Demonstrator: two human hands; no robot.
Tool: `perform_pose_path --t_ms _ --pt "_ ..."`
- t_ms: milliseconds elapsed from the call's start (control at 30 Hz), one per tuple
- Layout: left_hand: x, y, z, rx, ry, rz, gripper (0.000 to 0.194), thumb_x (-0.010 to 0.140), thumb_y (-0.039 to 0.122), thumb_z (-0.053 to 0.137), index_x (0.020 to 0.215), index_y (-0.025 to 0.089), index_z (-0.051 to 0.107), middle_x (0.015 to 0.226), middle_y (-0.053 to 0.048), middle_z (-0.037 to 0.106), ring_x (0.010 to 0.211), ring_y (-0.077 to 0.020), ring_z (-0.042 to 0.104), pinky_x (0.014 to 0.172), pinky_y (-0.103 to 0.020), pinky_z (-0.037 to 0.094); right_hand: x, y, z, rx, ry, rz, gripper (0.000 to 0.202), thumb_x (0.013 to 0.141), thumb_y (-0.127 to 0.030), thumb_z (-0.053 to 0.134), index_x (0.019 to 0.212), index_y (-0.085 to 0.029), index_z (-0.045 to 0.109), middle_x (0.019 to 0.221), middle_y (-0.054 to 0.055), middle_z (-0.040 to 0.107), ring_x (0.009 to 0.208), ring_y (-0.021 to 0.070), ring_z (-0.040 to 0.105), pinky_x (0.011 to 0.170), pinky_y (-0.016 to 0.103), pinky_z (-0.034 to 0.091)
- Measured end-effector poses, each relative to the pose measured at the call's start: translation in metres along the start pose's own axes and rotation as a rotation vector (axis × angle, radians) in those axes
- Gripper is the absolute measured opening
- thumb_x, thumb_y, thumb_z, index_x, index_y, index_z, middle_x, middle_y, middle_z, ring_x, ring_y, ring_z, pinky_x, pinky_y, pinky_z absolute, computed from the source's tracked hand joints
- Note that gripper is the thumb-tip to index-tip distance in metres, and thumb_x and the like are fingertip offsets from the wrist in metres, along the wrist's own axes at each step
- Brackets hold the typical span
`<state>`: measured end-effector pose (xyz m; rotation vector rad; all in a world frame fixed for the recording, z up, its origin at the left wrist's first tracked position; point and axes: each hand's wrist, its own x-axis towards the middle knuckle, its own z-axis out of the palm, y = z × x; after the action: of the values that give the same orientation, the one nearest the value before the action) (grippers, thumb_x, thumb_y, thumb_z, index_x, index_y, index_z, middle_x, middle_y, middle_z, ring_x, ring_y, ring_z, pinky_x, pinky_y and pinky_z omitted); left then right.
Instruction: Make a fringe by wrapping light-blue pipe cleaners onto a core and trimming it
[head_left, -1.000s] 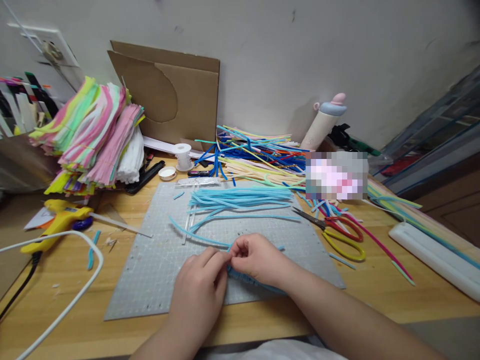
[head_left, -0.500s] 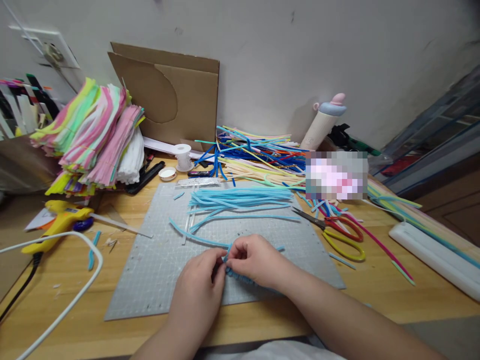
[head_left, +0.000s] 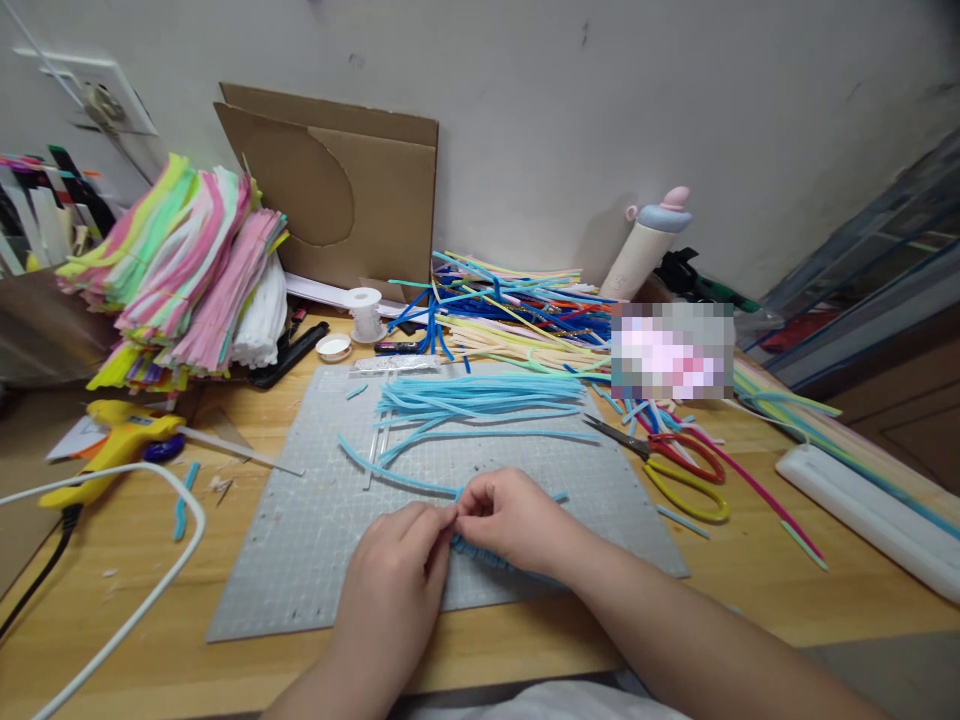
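Over the front of the grey cutting mat (head_left: 300, 560), both of my hands meet at the fingertips. My left hand (head_left: 397, 560) pinches at the left end of a light blue piece of worked pipe cleaners (head_left: 480, 548), most of which lies under my right hand. Thumb and forefinger of my right hand (head_left: 514, 515) are closed on the same blue pipe cleaner work. A loose blue pipe cleaner (head_left: 397, 482) runs leftward from beneath my right hand. Beyond my hands lies a bundle of light blue pipe cleaners (head_left: 480, 395). The exact point gripped is hidden by my fingers.
Red-and-yellow-handled scissors (head_left: 686, 480) lie open to the right. At left are a yellow glue gun (head_left: 112, 450) and its white cable (head_left: 191, 530). Colourful pipe cleaner bundles (head_left: 187, 270), cardboard (head_left: 382, 200), a spool (head_left: 365, 315) and a bottle (head_left: 645, 245) stand behind.
My left fingers have closed in toward my right fingertips and now cover the small gap with the blue strand. My right hand has barely moved.
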<state>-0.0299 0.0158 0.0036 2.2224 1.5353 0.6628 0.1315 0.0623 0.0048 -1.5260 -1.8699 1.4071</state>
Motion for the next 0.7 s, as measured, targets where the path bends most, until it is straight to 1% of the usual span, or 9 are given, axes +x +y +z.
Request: perform_pose_path --t_ms 300,400,567,700 --pt "0.0013 0.0034 0.0007 0.009 0.014 -0.049 0.016 0.085 0.019 0.048 0.092 0.024 0.062 0.084 -0.002 0.067 0.079 -0.0202 0.06 0.071 -0.033 0.043 -0.0007 -0.0008 -0.001 -0.02 0.002 -0.026 0.01 0.068 -0.022 0.056 0.067 -0.016 0.063 0.058 -0.002 0.057 0.053 0.0082 0.047 0.046 0.018 0.033" --pt "0.0016 0.0027 0.002 0.011 0.011 -0.072 0.015 0.084 0.02 0.049 0.091 0.024 0.061 0.081 -0.002 0.066 0.077 -0.02 0.06 0.069 -0.032 0.042 -0.0006 0.0001 -0.0006 -0.035 0.005 -0.032 0.01 0.067 -0.021 0.055 0.067 -0.016 0.064 0.058 -0.002 0.057 0.053 0.008 0.047 0.046 0.018 0.033" --pt "0.0025 0.0018 0.003 0.05 0.012 -0.107 0.009 0.083 0.02 0.049 0.081 0.022 0.058 0.074 -0.001 0.061 0.072 -0.0193 0.058 0.064 -0.03 0.041 0.0003 0.0006 -0.0005 -0.038 -0.007 -0.027 0.01 0.067 -0.021 0.055 0.068 -0.017 0.063 0.058 -0.003 0.056 0.052 0.0083 0.047 0.046 0.018 0.033" --pt "0.0027 0.0016 0.0035 0.056 0.027 -0.107 0.008 0.083 0.021 0.049 0.076 0.021 0.054 0.078 -0.002 0.058 0.073 -0.019 0.056 0.064 -0.029 0.041 0.0008 0.0005 -0.0003 -0.038 -0.013 -0.028 0.01 0.066 -0.02 0.054 0.068 -0.016 0.063 0.057 -0.003 0.056 0.052 0.0082 0.047 0.045 0.018 0.033"
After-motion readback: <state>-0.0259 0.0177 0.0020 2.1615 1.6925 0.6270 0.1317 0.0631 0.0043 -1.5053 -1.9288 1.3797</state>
